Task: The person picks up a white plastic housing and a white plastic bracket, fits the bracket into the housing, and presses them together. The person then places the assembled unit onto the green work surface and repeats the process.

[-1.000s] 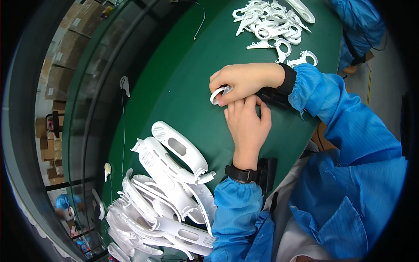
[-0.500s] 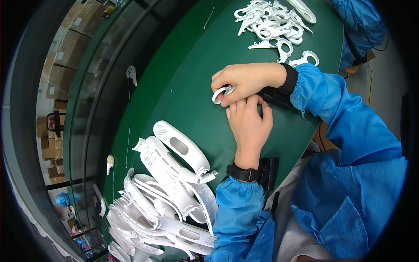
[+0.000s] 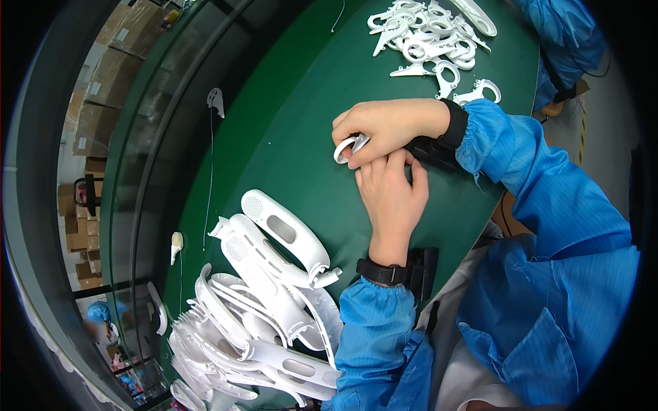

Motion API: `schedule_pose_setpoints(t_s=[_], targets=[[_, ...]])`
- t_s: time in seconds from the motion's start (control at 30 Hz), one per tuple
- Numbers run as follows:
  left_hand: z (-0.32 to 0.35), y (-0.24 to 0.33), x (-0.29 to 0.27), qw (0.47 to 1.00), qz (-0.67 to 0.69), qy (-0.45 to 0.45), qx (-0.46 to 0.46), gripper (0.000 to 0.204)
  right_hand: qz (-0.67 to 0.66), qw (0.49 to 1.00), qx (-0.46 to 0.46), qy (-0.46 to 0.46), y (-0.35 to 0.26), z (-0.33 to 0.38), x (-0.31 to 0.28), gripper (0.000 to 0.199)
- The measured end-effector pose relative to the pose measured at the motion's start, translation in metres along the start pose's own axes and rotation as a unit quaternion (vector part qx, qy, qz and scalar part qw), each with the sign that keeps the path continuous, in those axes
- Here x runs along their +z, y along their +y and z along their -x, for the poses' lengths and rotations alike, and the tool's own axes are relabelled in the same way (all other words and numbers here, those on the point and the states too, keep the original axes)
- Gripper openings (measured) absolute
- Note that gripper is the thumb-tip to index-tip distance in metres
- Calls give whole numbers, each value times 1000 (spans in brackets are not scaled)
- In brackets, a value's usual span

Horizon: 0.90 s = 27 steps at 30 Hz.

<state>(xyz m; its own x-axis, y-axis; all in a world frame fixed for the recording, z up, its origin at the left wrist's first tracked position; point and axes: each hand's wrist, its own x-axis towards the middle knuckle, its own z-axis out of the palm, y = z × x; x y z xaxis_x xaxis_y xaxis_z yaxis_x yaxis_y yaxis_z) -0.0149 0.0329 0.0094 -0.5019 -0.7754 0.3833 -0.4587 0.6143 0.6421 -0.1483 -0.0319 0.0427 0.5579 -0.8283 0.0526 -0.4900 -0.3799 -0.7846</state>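
A white ring-shaped plastic part [image 3: 342, 150] is pinched in my right hand [image 3: 394, 127], its curved rim showing beside the thumb and a shiny piece inside the loop. The rest of that part is hidden by the fingers. My left hand [image 3: 392, 202] comes from below, back up, its bent fingers pressed in under my right hand. What those fingertips grip cannot be seen. Both hands rest low over the green table [image 3: 295, 137]. Nearest to my right wrist lie loose white ring parts with tapered arms [image 3: 445, 79].
A large heap of long, curved white shells [image 3: 267, 288] lies left of my left forearm. More ring parts [image 3: 428, 34] are piled at the far end, near a blue-sleeved person [image 3: 565, 41]. Along the left, a white piece [image 3: 216, 101] and a cream piece [image 3: 176, 246] trail thin cords.
The corded white and cream pieces and the far strand have slid up and right along the table's left side. Both my hands and the ring part look almost still.
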Motion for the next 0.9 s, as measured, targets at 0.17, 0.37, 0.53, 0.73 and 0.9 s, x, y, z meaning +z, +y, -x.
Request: schedule_pose_setpoints(t_s=[0.17,0.37,0.53,0.73,0.9], targets=[[-1,0,-1,1000,1,-11,-9,7,1,1000,-1,7,2,-1,0,21],[0,1,2,1000,-3,7,14,7,-2,1000,-6,8,2,4,0,21],[-2,0,-1,1000,4,-3,6,7,6,1000,-6,2,1,-1,-1,21],[-2,4,-2,1000,3,-13,-11,7,0,1000,-11,7,2,0,-1,21],[-3,1,-1,1000,1,-8,-8,7,2,1000,-9,9,3,-1,-1,21]])
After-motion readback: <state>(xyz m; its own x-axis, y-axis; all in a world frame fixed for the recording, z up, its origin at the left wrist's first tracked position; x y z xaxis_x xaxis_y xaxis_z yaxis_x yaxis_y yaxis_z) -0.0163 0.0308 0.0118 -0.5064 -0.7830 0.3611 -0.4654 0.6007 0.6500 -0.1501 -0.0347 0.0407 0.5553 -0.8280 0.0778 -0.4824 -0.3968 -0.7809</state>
